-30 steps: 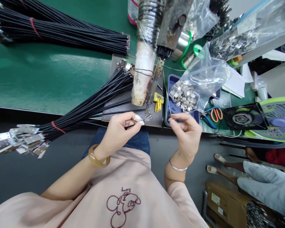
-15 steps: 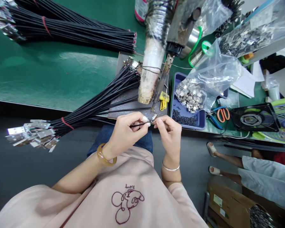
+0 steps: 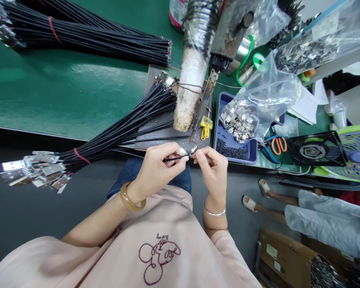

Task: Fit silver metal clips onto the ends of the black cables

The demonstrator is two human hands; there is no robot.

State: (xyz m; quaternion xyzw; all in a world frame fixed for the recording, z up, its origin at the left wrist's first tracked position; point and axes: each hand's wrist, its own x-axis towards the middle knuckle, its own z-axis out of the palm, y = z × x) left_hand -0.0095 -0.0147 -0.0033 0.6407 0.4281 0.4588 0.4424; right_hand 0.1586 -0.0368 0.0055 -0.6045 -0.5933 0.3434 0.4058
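Observation:
My left hand (image 3: 162, 162) is closed in a pinch on a thin black cable (image 3: 174, 158), just behind its end. A small shiny metal connector (image 3: 193, 150) shows at that end, between my two hands. My right hand (image 3: 211, 164) pinches the cable's end beside the connector; its fingertips partly hide what they grip. Just beyond my hands, a metal-tipped tool (image 3: 201, 108) points down next to a white, film-wrapped tube (image 3: 184, 100). A bundle of black cables (image 3: 120, 122) with flat metal plates (image 3: 37, 170) lies to the left of my hands, overhanging the table edge.
A blue tray (image 3: 252, 152) holds metal connectors (image 3: 238, 122) and tiny black pieces (image 3: 231, 150). Nearby are yellow clips (image 3: 206, 130), pliers (image 3: 272, 148), a fan (image 3: 316, 150) and solder spools (image 3: 252, 68). More cables (image 3: 93, 38) lie at the back left. A person's legs (image 3: 276, 212) show at right.
My hands keep nearly the same pinch on the cable and its end. The whole view has shifted slightly. At the right, the other person's feet have moved left.

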